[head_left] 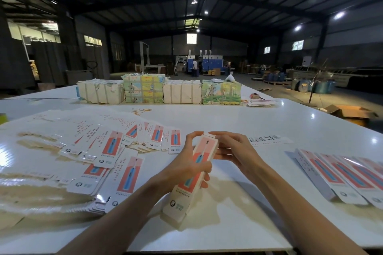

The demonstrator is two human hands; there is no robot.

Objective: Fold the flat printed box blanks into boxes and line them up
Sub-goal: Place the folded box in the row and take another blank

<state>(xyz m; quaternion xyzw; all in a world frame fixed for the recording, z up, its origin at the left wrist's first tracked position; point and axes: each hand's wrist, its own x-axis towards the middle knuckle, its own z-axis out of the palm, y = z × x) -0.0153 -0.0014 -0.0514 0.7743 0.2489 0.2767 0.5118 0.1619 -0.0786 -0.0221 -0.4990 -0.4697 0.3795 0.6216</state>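
Note:
A long white box [187, 190] printed with a red panel and a blue toothbrush is raised over the white table [259, 122], its far end tilted up. My left hand [187, 163] grips its middle from the left. My right hand [232, 151] holds the far end, fingertips at the small top flap. A loose heap of flat printed blanks [99, 151] spreads across the table to the left. A row of folded boxes [344, 174] lies side by side at the right.
Several wrapped paper bundles [159, 91] stand in a line along the table's far side. Rubber bands [138, 111] lie in front of them, and a thin stack of blanks [261, 103] sits far right. An open cardboard carton [352, 114] is on the floor beyond the right edge.

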